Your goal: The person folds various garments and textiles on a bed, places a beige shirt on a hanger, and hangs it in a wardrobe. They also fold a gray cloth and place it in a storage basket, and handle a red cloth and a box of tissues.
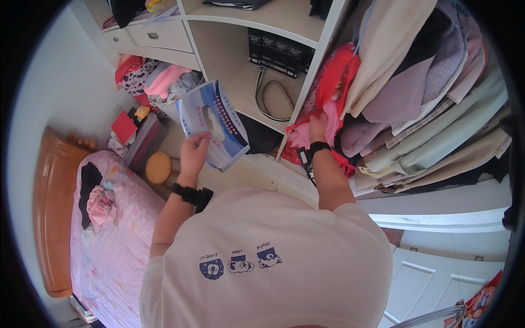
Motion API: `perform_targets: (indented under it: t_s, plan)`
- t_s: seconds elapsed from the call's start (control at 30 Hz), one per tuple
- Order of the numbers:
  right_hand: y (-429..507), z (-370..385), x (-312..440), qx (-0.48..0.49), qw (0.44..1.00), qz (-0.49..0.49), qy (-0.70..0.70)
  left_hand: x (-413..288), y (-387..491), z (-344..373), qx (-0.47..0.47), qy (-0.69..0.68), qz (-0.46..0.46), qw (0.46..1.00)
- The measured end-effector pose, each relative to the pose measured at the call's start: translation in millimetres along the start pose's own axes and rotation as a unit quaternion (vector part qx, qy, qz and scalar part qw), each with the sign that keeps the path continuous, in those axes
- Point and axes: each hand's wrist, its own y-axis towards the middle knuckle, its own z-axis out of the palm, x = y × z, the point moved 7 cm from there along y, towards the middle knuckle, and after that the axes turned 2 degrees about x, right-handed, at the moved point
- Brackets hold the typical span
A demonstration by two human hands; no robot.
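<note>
My left hand [194, 153] holds a blue and white printed box [233, 141] by its near side, above the floor. The box is tilted and has an oval opening with white stuff showing in it, like a tissue box. Inside the hanging part of the wardrobe, my right hand [319, 127] grips a red bag [328, 92] that hangs by a blue strap. Pink cloth [332, 110] shows in the bag, right beside my fingers. My right fingertips are partly hidden by the hand itself. Each wrist wears a black band.
Clothes [426, 90] hang close on the right. Black boxes [279, 51] and a coiled belt [275, 98] occupy a wardrobe shelf [221, 53]. A full laundry basket [168, 108], a round wooden stool [158, 167] and a bed [119, 254] stand to the left.
</note>
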Motion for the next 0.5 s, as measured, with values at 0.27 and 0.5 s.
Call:
perform_targets:
  t_s: [0.27, 0.5]
  plan:
    - [-31.1, 36.1, 22.0, 0.053, 0.898, -0.216, -0.379, 6.6, -2.7, -6.5, -0.047, 0.022, -0.005, 0.999]
    - [-31.8, 65.3, -4.1, 0.322, 0.831, -0.080, -0.446, 5.7, -3.9, -11.1, -0.039, 0.021, -0.008, 0.999]
